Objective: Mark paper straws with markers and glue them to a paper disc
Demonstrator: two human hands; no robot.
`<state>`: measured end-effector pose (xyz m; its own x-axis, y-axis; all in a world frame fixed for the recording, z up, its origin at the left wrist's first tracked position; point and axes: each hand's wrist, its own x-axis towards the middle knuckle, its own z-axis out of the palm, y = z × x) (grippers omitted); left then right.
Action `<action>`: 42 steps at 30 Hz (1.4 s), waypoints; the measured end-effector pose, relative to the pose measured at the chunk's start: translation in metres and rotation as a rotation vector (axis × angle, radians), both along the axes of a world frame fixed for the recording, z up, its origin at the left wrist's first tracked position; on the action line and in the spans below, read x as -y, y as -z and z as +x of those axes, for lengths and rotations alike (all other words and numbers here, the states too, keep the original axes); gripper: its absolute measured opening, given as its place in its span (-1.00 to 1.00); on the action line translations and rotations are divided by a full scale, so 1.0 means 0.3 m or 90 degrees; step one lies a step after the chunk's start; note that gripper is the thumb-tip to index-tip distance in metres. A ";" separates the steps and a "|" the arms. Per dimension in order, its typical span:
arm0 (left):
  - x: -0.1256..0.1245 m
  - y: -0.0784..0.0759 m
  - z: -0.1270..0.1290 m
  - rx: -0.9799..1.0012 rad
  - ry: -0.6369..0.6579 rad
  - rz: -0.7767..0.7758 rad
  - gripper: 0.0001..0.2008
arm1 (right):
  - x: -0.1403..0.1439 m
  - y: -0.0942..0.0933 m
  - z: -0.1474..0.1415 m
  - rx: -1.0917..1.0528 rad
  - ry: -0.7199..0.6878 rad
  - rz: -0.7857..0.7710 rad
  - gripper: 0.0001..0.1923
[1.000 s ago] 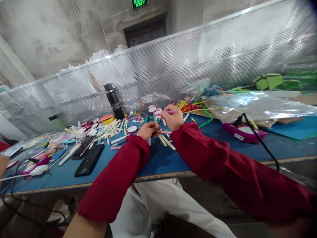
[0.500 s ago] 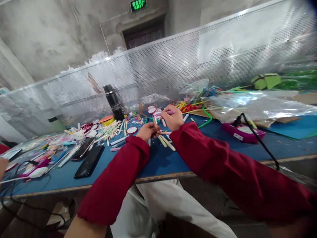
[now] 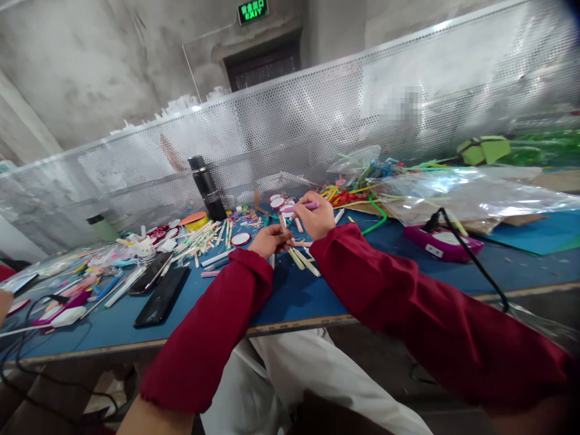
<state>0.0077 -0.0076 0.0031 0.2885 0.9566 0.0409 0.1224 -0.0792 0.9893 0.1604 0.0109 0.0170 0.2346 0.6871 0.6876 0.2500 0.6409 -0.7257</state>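
My left hand (image 3: 270, 240) is closed around a flat wooden craft stick (image 3: 283, 223), which stands up from the fingertips. In my right hand (image 3: 316, 215) is a purple marker pen (image 3: 310, 206), gripped as for writing, with its tip close to the top of the stick. Whether the tip touches the stick I cannot tell. Below the hands, pale sticks (image 3: 304, 261) lie on the blue tabletop (image 3: 290, 299). Left of my left hand are a round white disc with a red rim (image 3: 240, 239) and several marker-like sticks (image 3: 216, 261).
A black bottle (image 3: 207, 188) stands at the back before a perforated metal screen (image 3: 281, 136). Two dark phones (image 3: 162, 296) lie to the left. On the right are a purple power strip (image 3: 441, 243) with a black cable and clear plastic sheeting (image 3: 480, 193). Another person's hand shows at the left edge.
Almost nothing differs. Both hands keep the same hold on the stick and the marker, and the view has shifted very slightly.
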 end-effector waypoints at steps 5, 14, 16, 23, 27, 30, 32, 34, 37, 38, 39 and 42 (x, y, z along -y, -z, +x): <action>0.003 -0.003 0.002 -0.002 0.001 -0.002 -0.81 | -0.004 0.004 -0.001 -0.005 -0.016 -0.021 -0.90; 0.002 -0.003 0.002 -0.004 0.000 -0.003 -0.83 | -0.010 0.008 0.001 -0.003 0.000 -0.003 -0.90; 0.002 -0.003 0.001 -0.004 -0.003 -0.001 -0.84 | -0.009 0.006 0.001 -0.005 0.000 0.000 -0.90; -0.001 0.003 -0.002 0.006 0.005 -0.003 -0.85 | -0.019 0.011 0.005 -0.013 -0.001 -0.001 -0.92; -0.003 0.005 -0.003 0.007 -0.003 -0.003 -0.84 | -0.017 0.010 0.007 -0.013 -0.012 -0.003 -0.90; -0.004 0.004 -0.003 0.006 -0.002 -0.002 -0.84 | -0.011 0.006 0.008 -0.013 -0.010 -0.007 -0.89; -0.004 0.004 -0.003 0.007 -0.001 -0.001 -0.84 | -0.007 0.004 0.008 -0.014 -0.009 -0.007 -0.88; -0.003 0.004 -0.003 0.008 0.002 0.001 -0.85 | -0.004 0.003 0.007 -0.013 -0.003 -0.004 -0.87; -0.001 0.004 -0.004 0.010 0.011 0.003 -0.86 | -0.002 0.002 0.007 -0.003 0.012 0.005 -0.85; -0.001 0.005 -0.004 0.010 0.012 0.002 -0.85 | -0.002 0.001 0.007 -0.002 0.015 0.007 -0.85; -0.001 0.005 -0.005 0.010 0.012 0.000 -0.84 | -0.002 0.001 0.007 -0.004 0.017 0.007 -0.86; -0.001 0.005 -0.005 0.007 0.010 -0.003 -0.84 | -0.001 -0.002 0.006 -0.009 0.017 0.001 -0.86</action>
